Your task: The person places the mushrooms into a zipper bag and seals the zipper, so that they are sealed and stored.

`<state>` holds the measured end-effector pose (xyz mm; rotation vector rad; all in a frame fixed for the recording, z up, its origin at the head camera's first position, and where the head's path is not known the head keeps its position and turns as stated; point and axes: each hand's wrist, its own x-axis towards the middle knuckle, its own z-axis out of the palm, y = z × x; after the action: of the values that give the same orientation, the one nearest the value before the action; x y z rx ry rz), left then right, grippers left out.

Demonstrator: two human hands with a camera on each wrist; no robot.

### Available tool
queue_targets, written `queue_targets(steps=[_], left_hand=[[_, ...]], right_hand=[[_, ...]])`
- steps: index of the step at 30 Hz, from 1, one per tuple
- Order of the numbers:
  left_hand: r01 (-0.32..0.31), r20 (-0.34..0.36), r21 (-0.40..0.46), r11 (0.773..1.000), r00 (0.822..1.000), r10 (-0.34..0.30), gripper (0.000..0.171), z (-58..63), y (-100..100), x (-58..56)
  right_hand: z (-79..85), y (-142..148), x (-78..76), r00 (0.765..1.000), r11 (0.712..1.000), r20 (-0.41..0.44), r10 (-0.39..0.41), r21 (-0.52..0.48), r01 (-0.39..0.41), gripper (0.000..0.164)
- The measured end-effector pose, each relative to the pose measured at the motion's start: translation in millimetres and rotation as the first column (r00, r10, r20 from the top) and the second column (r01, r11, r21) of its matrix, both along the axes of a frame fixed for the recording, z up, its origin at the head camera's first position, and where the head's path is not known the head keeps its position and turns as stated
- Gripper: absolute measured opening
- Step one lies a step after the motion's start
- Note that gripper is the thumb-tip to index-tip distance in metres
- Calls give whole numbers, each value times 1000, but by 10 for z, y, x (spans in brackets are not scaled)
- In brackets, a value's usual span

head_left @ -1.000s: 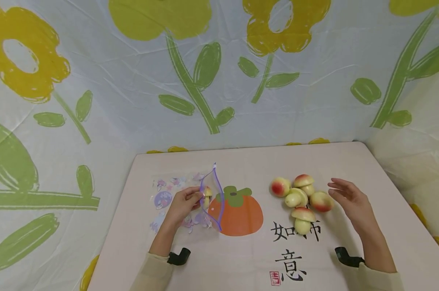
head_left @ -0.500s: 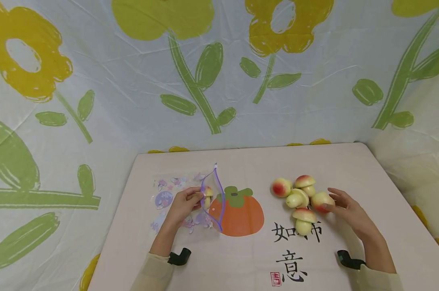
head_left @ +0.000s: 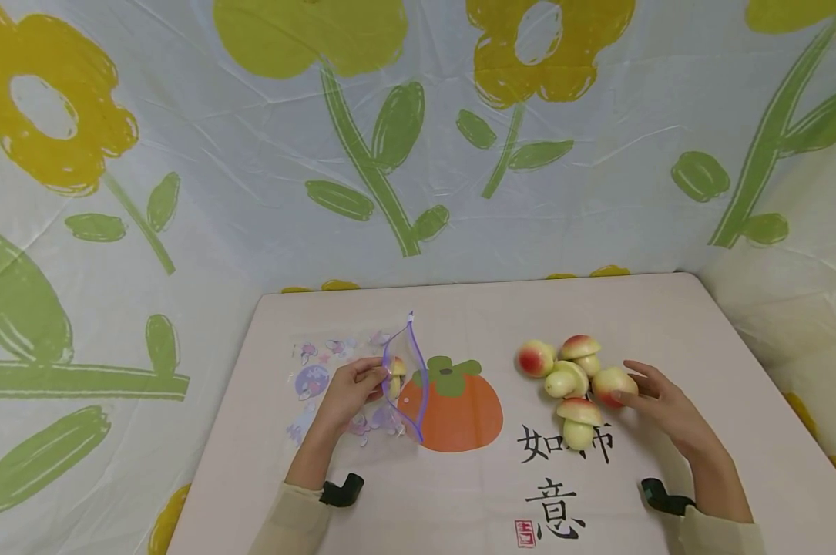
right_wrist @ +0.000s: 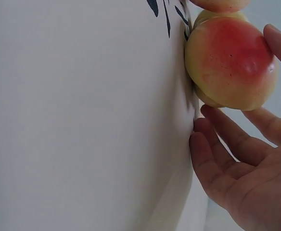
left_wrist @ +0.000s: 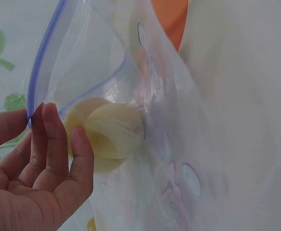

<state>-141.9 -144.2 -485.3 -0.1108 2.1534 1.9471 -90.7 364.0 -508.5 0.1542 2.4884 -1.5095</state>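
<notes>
A clear zip bag (head_left: 311, 381) with a purple zip edge and cartoon prints lies at the left of the table, its mouth spread toward the right. My left hand (head_left: 350, 387) pinches the zip edge between thumb and finger. Inside the bag mouth sits a toy mushroom (head_left: 395, 376), seen pale through the plastic in the left wrist view. On the right, my right hand (head_left: 667, 407) holds a toy mushroom (right_wrist: 231, 60) with a red and yellow cap, thumb on one side and fingers on the other. It stays beside the group on the table.
Several more toy mushrooms cluster left of my right hand, including a red-capped mushroom (head_left: 535, 358) and an upright mushroom (head_left: 579, 422) at the front. The table (head_left: 459, 501) bears a printed orange persimmon (head_left: 459, 420) and black characters. Flowered cloth (head_left: 251, 177) encloses the back and sides.
My right hand has moved left and slightly down onto the nearest mushroom, its thumb and fingers closing round it. My left hand and the bag have stayed still.
</notes>
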Motion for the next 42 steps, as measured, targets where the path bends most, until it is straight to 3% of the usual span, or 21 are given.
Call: queue_targets(steps=[6,12,18,27,31,36,42], left_hand=[[14,-12,1,1000,1000,-14,28,232,44,87],[18,9,2,1000,1000,-18,29,262,45,82],[15,5,17,1000,1000,-15,29,238,43,76],[8,12,27,1000,1000,-8,29,207,45,70],[5,32,25,1000,999,-6,30,92,18,16],[-9,30,28,1000,1000,8,32,-98,-16,-38],[2,18,36,999,1000,-3,31,-119,-22,-45]], right_hand=[[-16,2,-3,1000,1000,-29,6,5,-6,73],[-39,14,18,994,999,-109,18,-47,-23,59],[-65,16,58,987,983,-160,14,-178,-43,48],[-85,23,80,986,951,-165,-25,-308,-28,38],[-50,38,92,981,937,-188,-37,-348,-31,37],[28,30,100,976,947,-216,-25,-318,-47,39],[190,-113,98,961,967,-276,-6,-248,-65,41]])
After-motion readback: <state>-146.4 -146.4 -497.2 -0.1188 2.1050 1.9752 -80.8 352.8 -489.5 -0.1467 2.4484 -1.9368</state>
